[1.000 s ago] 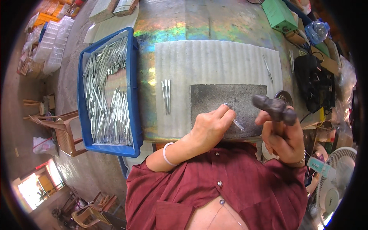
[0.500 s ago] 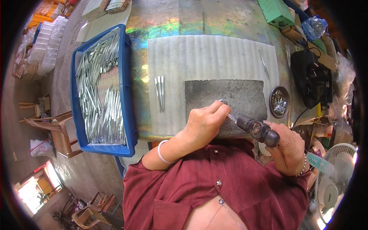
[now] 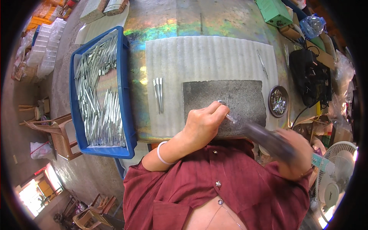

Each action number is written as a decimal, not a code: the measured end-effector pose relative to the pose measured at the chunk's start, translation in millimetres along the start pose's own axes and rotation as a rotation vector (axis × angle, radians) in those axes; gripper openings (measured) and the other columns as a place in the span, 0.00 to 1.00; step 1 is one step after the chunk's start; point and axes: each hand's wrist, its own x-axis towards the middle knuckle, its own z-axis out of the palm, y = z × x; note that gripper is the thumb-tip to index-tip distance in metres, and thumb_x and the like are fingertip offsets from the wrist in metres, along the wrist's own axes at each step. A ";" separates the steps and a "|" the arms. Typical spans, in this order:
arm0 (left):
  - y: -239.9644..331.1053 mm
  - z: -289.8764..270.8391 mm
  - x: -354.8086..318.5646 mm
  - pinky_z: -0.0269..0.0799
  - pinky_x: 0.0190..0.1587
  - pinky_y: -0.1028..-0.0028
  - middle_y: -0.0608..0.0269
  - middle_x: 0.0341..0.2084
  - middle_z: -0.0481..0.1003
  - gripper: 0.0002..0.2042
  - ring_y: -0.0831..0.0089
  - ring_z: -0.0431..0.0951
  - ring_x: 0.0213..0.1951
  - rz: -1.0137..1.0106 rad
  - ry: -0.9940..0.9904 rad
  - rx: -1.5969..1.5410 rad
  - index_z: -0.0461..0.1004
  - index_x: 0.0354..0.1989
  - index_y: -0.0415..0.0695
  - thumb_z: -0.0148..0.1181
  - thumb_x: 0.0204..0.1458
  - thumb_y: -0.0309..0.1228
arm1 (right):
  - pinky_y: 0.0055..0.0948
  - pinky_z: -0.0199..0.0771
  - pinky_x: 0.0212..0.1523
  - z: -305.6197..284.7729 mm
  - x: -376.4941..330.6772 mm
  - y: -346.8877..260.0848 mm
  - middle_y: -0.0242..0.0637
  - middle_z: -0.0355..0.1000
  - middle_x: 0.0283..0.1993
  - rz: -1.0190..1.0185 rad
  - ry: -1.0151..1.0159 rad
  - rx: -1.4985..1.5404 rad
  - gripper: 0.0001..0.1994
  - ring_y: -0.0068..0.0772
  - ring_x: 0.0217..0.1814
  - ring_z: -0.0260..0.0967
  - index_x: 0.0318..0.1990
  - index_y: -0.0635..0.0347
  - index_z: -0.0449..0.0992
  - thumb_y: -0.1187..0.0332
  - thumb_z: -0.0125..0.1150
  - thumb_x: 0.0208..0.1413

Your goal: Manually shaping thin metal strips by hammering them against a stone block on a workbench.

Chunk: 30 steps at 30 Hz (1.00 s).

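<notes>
My left hand is closed in a pinch over a dark grey stone slab. From its fingers juts the end of a small shiny metal piece; its full shape is hidden by the hand. My right hand, smeared by motion, grips a hammer. The blurred hammer head hangs right of the metal piece, apart from it. Three slim silver metal strips lie on the white foam sheet, left of the slab.
Many similar strips fill a blue tray at the left. Right of the slab stands a dark round dish of shiny metal bits. Tweezers rest on the foam. Further right are a black bag and a green box.
The hammer has swung away to the right and towards me, with my right hand moving along. My left hand keeps its place on the metal piece.
</notes>
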 end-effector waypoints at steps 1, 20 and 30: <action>2.0 2.8 0.2 0.69 0.21 0.68 0.61 0.24 0.68 0.10 0.62 0.75 0.24 0.015 0.003 -0.032 0.67 0.32 0.43 0.54 0.39 0.18 | 0.31 0.64 0.22 -10.4 -11.4 -9.3 0.41 0.68 0.28 -0.050 0.085 0.122 0.23 0.37 0.22 0.65 0.51 0.71 0.67 0.78 0.60 0.43; 4.8 -2.4 2.8 0.70 0.23 0.73 0.60 0.26 0.73 0.10 0.64 0.75 0.23 -0.059 0.004 -0.076 0.71 0.30 0.43 0.52 0.41 0.13 | 0.25 0.68 0.29 -1.7 2.4 -16.7 0.38 0.71 0.32 0.226 0.122 -0.256 0.12 0.27 0.26 0.66 0.42 0.70 0.70 0.80 0.56 0.48; 20.6 -56.9 11.5 0.75 0.26 0.81 0.52 0.33 0.75 0.08 0.73 0.78 0.24 -0.534 0.107 -1.598 0.69 0.38 0.38 0.50 0.59 0.31 | 0.35 0.71 0.35 49.1 4.2 52.7 0.47 0.68 0.39 0.333 0.166 -0.236 0.23 0.50 0.34 0.68 0.55 0.64 0.65 0.82 0.54 0.48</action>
